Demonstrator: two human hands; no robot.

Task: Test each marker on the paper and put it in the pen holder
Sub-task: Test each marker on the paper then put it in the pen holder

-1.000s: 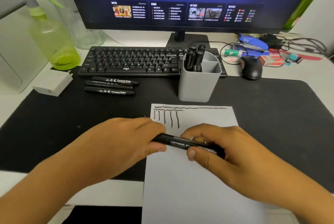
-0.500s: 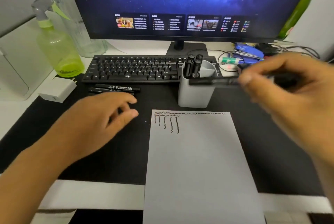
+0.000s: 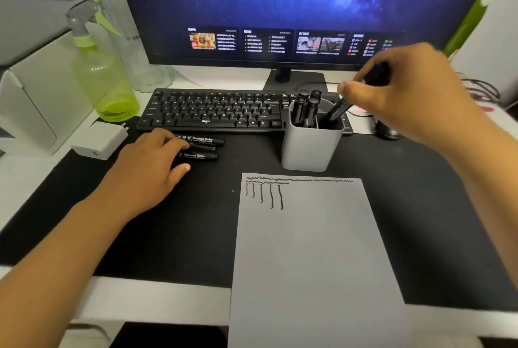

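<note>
At nine o'clock the left hand [image 3: 152,164] rests with relaxed fingers on three loose markers [image 3: 200,148]. At one o'clock the right hand [image 3: 403,95] pinches a tilted marker [image 3: 337,112], tip inside the pen holder [image 3: 309,148], above the paper [image 3: 308,249].

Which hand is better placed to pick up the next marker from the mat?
The left hand. It already rests on the three markers on the mat, while the right hand is busy lowering a marker into the pen holder.
</note>
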